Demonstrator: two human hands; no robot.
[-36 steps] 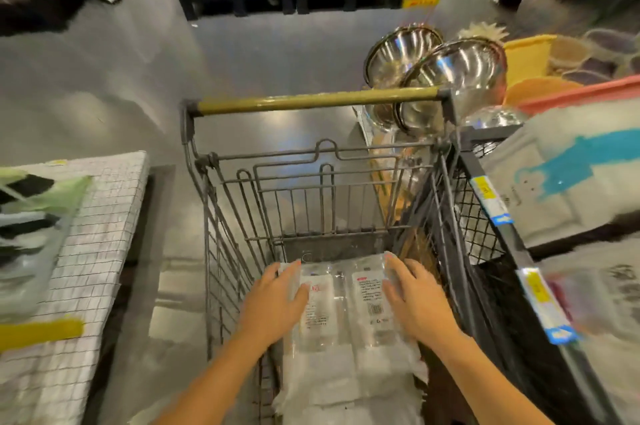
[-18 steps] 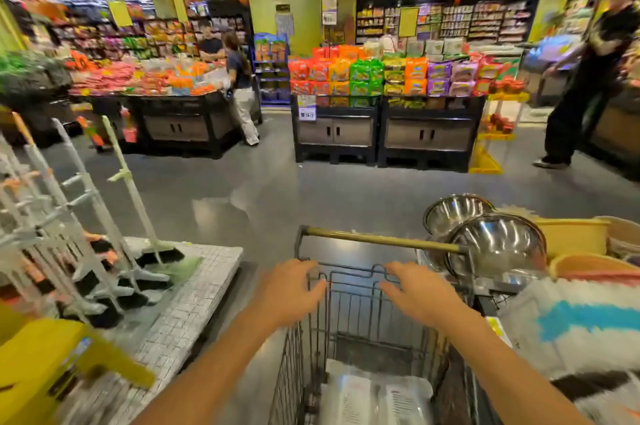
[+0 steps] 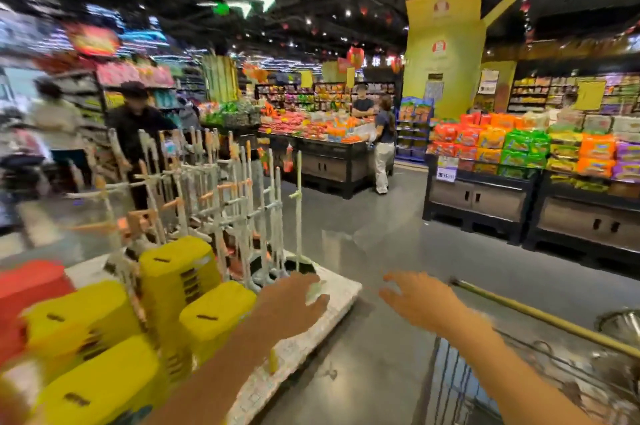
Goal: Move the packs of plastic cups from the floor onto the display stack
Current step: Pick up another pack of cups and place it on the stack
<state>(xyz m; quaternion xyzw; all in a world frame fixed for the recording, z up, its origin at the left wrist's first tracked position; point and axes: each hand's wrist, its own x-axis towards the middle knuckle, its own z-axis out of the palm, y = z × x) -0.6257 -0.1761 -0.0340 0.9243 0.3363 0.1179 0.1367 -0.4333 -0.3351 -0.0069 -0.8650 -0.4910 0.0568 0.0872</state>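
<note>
Packs of plastic cups: not identifiable in this view, frame is motion-blurred and aimed out across the shop floor, so where they are can't be told. Both hands empty and in the air. Left hand (image 3: 294,296) reaches forward over the corner of a white tiled display platform (image 3: 332,307), fingers loosely spread, holding nothing; a pale smear at its fingertips is too blurred to name. Right hand (image 3: 415,300) also out front, fingers splayed, palm down, gripping nothing, apart from the left hand and just left of the cart handle (image 3: 540,313). The handle is a yellowish bar running down to the right; the wire cart basket (image 3: 519,379) sits under the right forearm, contents too blurred to read. A steel bowl (image 3: 623,324) shows at the right edge beyond the handle.

On the platform: yellow boxy items (image 3: 173,279) stacked at lower left, something red (image 3: 31,282) beside them at the left edge, and a cluster of white upright mop-like poles (image 3: 221,189) behind. Grey glossy floor (image 3: 381,244) between platform and cart. Further off, dark display bins piled with orange, green and purple snack packs (image 3: 519,144) at right, another heaped produce-like table (image 3: 311,126) in the centre, a yellow pillar (image 3: 446,54) behind. Several people stand among the displays at left and centre, blurred
</note>
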